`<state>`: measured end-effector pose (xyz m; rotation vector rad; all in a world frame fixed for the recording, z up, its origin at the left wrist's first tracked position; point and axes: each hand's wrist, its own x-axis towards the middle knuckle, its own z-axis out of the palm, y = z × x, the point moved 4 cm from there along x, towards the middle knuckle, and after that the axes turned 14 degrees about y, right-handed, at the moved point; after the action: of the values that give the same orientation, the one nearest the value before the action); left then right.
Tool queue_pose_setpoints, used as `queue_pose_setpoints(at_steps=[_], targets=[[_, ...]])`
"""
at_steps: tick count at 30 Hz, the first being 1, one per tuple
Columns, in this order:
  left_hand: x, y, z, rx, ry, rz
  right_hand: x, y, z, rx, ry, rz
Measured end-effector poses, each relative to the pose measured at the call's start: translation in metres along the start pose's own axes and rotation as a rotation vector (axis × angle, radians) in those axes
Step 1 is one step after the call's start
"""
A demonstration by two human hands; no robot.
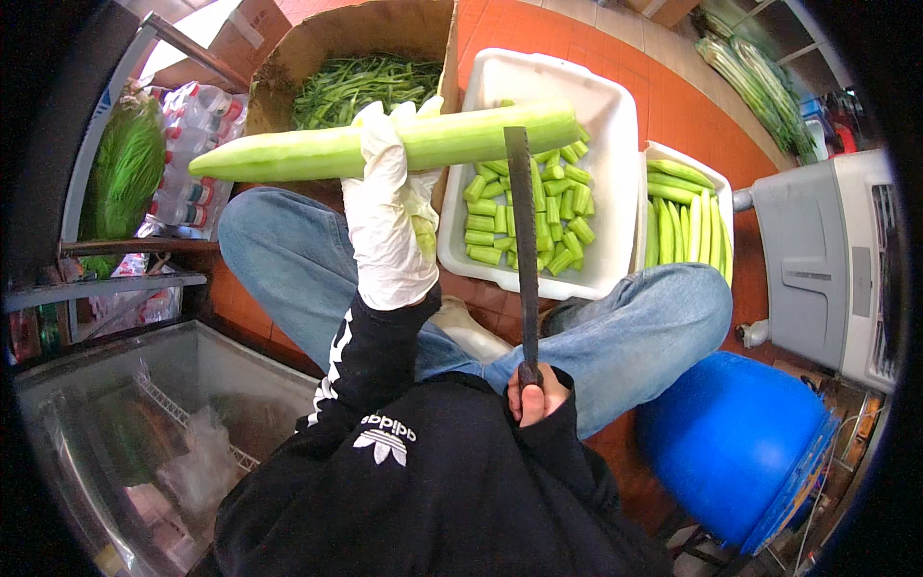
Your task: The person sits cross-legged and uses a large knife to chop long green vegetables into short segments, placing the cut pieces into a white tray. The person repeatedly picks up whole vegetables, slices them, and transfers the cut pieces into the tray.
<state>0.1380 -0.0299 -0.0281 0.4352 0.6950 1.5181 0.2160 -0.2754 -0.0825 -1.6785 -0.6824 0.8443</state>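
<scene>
My left hand (393, 223), in a white glove, grips a long peeled green gourd (281, 156) around its middle. The gourd lies almost level, its tapered end to the left and its thicker end over a white plastic tub (616, 151). In that tub are many short cut gourd pieces (482, 221). My bare right hand (537, 400) holds the handle of a long knife with a dark, narrow blade (526, 274). Its blade points away from me, and the tip overlaps the gourd near the thick end. Whether it touches the gourd, I cannot tell.
Green peelings (368, 79) fill a cardboard box (346, 32) beyond my left hand. Whole peeled gourds (685, 223) lie in a second white tub (725, 191) at right. A blue barrel (728, 440) and a grey appliance (807, 267) stand right; a glass-topped case (94, 375) is left.
</scene>
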Motion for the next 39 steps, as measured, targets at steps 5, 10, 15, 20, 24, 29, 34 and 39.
queue_pose_setpoints(at_steps=[5, 10, 15, 20, 24, 29, 34, 39], targets=[[-0.006, -0.004, 0.005, 0.027, -0.031, -0.032, -0.001, 0.002, -0.004, -0.015, -0.026, 0.024], [-0.008, -0.006, 0.001, 0.059, -0.031, -0.017, 0.000, -0.002, -0.003, -0.041, -0.028, -0.016], [-0.012, -0.005, 0.002, -0.002, -0.071, -0.031, 0.000, 0.001, -0.003, -0.180, 0.028, -0.047], [-0.037, -0.010, 0.013, -0.075, -0.051, -0.224, 0.041, 0.026, 0.017, -0.217, 0.120, -0.052], [-0.037, -0.020, 0.031, 0.192, -0.239, -0.210, 0.076, 0.056, 0.027, -0.173, 0.198, 0.074], [-0.019, -0.018, 0.027, 0.176, -0.171, -0.115, 0.057, 0.046, -0.009, 0.152, 0.267, 0.264], [-0.009, -0.010, 0.016, 0.098, -0.210, -0.092, 0.035, 0.007, -0.015, 0.030, 0.223, 0.113], [0.008, -0.009, 0.003, 0.353, -0.146, -0.002, 0.027, 0.001, -0.004, 0.077, 0.166, 0.080]])
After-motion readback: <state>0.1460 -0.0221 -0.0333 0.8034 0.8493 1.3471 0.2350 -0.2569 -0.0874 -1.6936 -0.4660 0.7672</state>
